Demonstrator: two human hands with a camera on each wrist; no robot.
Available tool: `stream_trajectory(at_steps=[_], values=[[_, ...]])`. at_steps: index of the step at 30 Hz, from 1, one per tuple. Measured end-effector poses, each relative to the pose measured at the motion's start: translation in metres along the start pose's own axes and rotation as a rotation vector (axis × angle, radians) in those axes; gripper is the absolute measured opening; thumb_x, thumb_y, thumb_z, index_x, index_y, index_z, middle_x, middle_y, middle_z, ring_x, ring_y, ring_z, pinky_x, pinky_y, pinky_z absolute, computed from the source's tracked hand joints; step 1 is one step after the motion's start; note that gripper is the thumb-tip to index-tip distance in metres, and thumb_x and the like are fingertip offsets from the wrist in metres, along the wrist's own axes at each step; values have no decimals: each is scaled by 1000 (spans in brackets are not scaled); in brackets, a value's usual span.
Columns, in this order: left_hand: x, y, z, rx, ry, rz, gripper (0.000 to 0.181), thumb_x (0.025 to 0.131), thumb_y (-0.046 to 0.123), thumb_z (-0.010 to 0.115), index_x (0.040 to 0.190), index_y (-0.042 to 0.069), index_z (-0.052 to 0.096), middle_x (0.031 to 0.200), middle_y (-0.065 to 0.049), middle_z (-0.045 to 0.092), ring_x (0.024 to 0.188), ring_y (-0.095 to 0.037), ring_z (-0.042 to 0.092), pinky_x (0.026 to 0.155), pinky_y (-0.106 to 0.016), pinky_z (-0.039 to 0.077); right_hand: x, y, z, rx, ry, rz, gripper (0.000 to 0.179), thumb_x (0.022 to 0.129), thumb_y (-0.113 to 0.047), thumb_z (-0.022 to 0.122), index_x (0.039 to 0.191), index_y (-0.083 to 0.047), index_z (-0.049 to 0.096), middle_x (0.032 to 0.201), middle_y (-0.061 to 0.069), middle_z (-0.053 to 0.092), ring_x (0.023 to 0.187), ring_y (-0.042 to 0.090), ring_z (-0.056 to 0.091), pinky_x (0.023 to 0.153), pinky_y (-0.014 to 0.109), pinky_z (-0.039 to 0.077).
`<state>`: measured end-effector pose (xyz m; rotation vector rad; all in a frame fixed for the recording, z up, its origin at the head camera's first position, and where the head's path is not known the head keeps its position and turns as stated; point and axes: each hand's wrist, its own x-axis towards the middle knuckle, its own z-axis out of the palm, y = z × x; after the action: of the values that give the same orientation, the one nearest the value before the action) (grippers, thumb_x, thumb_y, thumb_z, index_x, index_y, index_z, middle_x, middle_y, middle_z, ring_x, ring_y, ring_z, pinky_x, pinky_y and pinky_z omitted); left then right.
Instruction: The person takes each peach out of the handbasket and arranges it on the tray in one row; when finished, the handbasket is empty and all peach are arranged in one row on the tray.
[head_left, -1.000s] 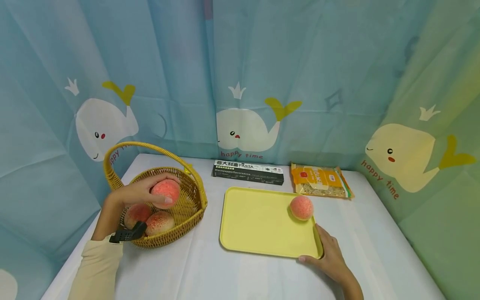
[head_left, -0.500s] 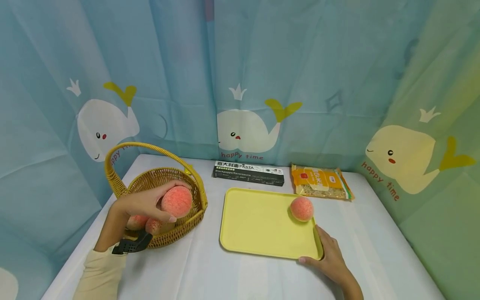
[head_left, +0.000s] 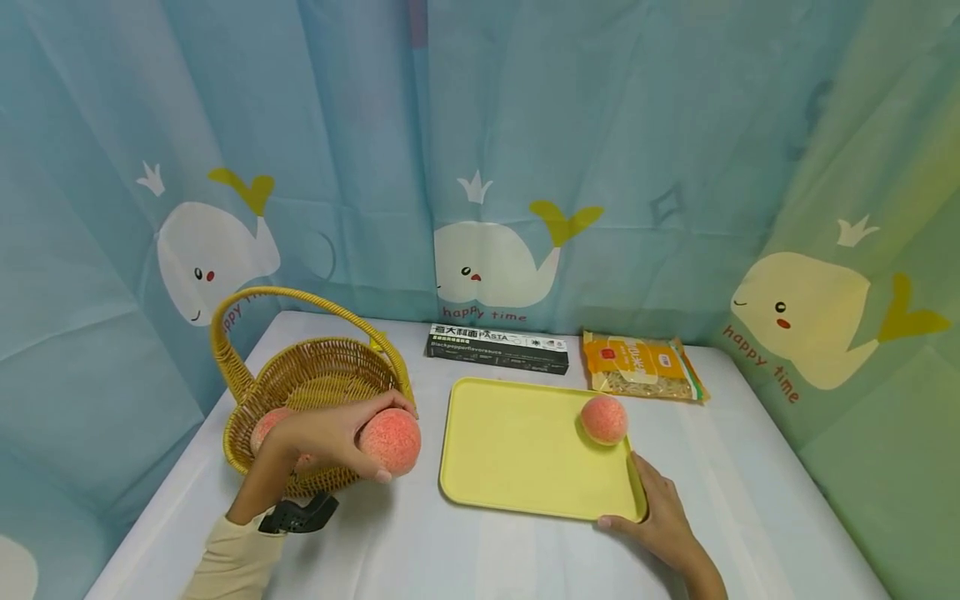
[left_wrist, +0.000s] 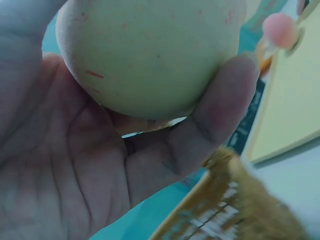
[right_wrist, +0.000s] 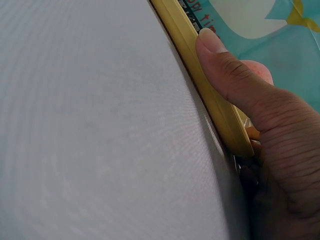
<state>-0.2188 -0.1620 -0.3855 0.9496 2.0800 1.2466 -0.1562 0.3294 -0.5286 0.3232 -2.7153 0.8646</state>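
Observation:
My left hand (head_left: 339, 433) grips a pink peach (head_left: 392, 443) over the right front rim of the wicker basket (head_left: 240, 385). The left wrist view shows the pale side of that peach (left_wrist: 155, 55) between thumb and fingers. Behind my wrist a second peach (head_left: 267, 423) lies in the basket; other contents there are mostly hidden. My right hand (head_left: 662, 518) holds the near right corner of a yellow tray (head_left: 525, 450), thumb on the front edge (right_wrist: 192, 55) and fingers along the right side. On the tray, near its far right corner, sits another peach (head_left: 603, 419).
Behind the tray lie a black and white pasta box (head_left: 497, 348) and an orange food bag (head_left: 642, 365). The basket's tall handle (head_left: 318, 302) arches above it. A whale-print curtain (head_left: 495, 125) encloses the white table (head_left: 480, 554) at the back and sides.
My left hand has carried its peach rightward and toward me, from above the basket's middle to its right front rim. The right hand and tray have stayed put.

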Motion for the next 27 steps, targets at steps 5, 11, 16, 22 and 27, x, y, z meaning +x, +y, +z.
stream_trajectory(at_steps=[5,11,16,22,27], values=[[14,-3,16,-41,10,-60,66,77,25,80,131,18,43,126,-9,51,111,-23,57,86,-33,53,0,-1,0,11,-7,6,113,60,-35,91,146,8,32,143,33,41,127,48,39,96,47,24],[35,-9,36,-28,-48,-5,66,81,29,77,134,20,39,127,-3,51,109,-15,59,89,-29,52,-1,-2,1,17,-32,35,113,62,-36,91,147,8,31,144,33,40,128,48,38,98,49,24],[55,-19,55,-108,-129,40,70,83,26,75,138,15,33,124,-4,52,107,-12,59,89,-28,52,-1,-3,0,22,-42,51,113,62,-36,90,148,8,30,145,33,40,129,48,38,99,54,25],[78,-28,73,-154,-161,52,69,84,21,74,138,16,30,121,-4,52,107,-10,60,90,-26,52,-1,-5,-3,17,-28,34,114,61,-36,90,148,7,30,145,33,39,128,47,38,99,50,25],[95,-32,82,-189,-129,8,73,83,23,74,140,16,29,123,-3,52,107,-11,59,88,-27,53,0,-4,-3,25,-26,37,114,61,-35,91,147,8,30,145,34,39,128,49,37,98,52,25]])
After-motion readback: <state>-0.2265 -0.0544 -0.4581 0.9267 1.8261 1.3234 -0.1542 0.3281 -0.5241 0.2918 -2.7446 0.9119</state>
